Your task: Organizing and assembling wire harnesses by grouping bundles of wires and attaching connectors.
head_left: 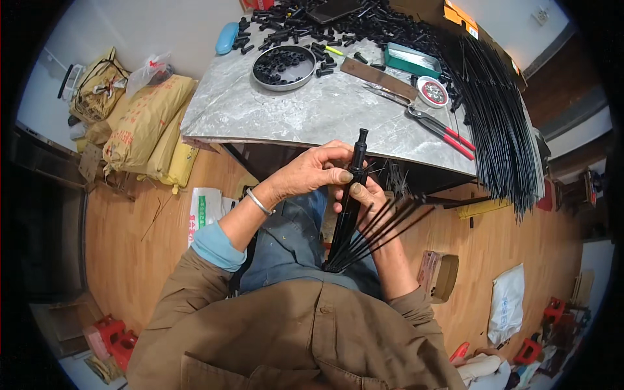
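Observation:
A black umbrella frame point(359, 153) stands nearly upright over my lap, its tube and collar at the top. Thin black ribs point(390, 229) fan out from its lower end toward the right. My left hand point(311, 170) grips the collar between thumb and fingers. Just below it, my right hand point(372, 197) is closed round the shaft, with some fingers hidden behind it. The lower end rests by my lap, close to my clothes.
On the grey table point(227, 107) lie a round tray of black parts point(284, 83), a heap of black fittings point(364, 26), red-handled pincers point(442, 130), a green box point(411, 60) and a long bundle of black rods point(497, 110). Sacks point(146, 123) stand at left.

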Motion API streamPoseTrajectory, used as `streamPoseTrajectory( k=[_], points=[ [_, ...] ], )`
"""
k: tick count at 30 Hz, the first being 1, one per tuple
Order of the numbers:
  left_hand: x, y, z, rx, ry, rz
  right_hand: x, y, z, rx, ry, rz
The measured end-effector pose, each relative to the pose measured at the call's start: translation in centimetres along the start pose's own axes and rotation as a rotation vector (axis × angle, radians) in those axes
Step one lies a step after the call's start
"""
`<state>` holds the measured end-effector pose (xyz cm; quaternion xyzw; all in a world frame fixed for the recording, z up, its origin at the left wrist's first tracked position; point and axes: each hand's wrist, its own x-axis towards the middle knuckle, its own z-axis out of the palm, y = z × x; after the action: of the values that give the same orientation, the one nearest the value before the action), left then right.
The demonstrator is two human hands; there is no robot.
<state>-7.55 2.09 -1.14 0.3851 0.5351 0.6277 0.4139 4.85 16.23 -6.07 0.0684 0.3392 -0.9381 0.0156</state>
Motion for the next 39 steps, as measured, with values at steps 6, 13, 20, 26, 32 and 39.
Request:
streamPoseTrajectory(
  k=[6, 13, 20, 26, 32, 39],
  points=[
    [-2.4, 1.7, 3.8, 0.168, 0.352, 0.242, 0.0, -0.2, 1.1, -0.075, 0.120, -0.151],
    [-1.0, 2.3, 9.6, -0.040, 0.467, 0.114, 0.3, -0.1, 2.8, -0.104, 0.301, -0.300],
    [1.0, 0.0, 6.2, 0.052, 0.702, 0.057, 1.0, 0.4, 2.6, -0.159, 0.367, -0.437],
    [2.0, 0.1, 6.3, 0.145, 0.731, 0.055, 1.4, 1.1, 1.9, -0.491, 0.427, -0.609],
    [1.9, 0.2, 5.8, 0.174, 0.732, 0.044, 0.5, -0.4, 1.9, -0.840, 0.408, -0.745],
    [1.6, 0.1, 6.5, 0.237, 0.720, 0.036, -0.1, -2.0, 0.2, -0.724, 0.369, -0.356]
  ],
)
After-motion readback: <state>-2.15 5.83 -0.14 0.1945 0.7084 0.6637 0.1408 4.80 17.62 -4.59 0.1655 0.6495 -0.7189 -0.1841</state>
